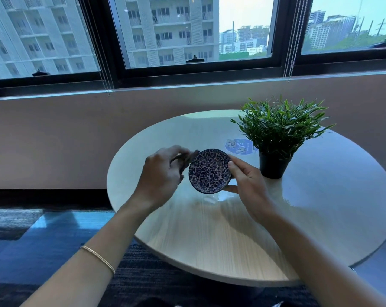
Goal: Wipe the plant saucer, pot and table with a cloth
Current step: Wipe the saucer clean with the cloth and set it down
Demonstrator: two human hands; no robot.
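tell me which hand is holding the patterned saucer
The right hand, gripping the blue patterned saucer at its right edge; the left hand is beside its left rim.

Big dark-framed window [187, 72] with thin blind cords [296, 36] hanging down, apartment block [172, 27] right outside plus a hazy skyline. Blue round sticker [237, 146], dark carpet [43, 240] below, pinkish wall [54, 140] under the sill.

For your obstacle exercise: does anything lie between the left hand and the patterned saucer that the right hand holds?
Nothing visible does. The left hand is at the left rim of the saucer, which the right hand holds up above the table. The potted plant stands apart, to the right.
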